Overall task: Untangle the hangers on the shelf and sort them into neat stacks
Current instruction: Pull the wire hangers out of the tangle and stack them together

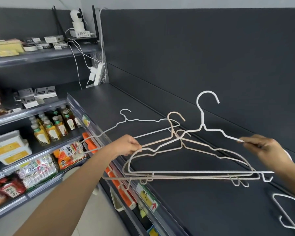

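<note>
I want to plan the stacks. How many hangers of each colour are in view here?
White hangers: 3 (one tall-hooked, one thin at the back, one partly cut off at lower right)
Beige hangers: 2, judging by the hooks that show
Total: 5

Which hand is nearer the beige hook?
Left. The left hand grips the hanger ends just left of and below the beige hook; the right hand is farther off to the right, its fingers pinching the white hanger's shoulder.
</note>
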{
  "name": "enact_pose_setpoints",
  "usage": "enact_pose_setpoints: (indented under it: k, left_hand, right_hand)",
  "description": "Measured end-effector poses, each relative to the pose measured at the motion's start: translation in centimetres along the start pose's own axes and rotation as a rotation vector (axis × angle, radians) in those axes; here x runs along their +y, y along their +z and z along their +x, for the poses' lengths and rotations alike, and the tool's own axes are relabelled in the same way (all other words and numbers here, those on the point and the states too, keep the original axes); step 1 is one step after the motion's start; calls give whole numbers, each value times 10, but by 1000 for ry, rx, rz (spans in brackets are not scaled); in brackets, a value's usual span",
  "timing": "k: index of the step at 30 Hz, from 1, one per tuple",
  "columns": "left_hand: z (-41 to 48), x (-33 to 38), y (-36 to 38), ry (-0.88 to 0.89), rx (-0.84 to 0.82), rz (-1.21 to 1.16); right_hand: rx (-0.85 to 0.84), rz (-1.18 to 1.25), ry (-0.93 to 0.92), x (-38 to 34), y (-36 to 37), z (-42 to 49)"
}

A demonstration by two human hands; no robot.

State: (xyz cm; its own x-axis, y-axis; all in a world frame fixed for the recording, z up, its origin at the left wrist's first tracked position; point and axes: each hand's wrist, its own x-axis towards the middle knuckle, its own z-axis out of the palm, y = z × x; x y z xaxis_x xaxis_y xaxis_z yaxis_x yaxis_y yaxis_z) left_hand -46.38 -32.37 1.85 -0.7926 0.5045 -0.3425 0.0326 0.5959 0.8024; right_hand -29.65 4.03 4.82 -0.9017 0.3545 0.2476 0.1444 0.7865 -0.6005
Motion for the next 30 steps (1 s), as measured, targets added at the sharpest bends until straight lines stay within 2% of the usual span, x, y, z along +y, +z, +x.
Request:
enact_pose_setpoints:
  k: [13,19,22,25,30]
  left_hand:
    - [9,-3,16,24,-22,17]
    - [28,-5,23,32,33,-31]
    - [35,-4,28,104,64,-8]
    - [41,-9,41,159,113,117]
    - [40,-24,69,173,86,433]
  right_hand:
    - [136,-258,-171,11,-42,3]
    - [162,26,-32,1,-69,-2]
    - [170,59,26,0,-66,-3]
    - [162,25,90,1,-51,-8]
    - [165,-18,173,6,-20,-14]
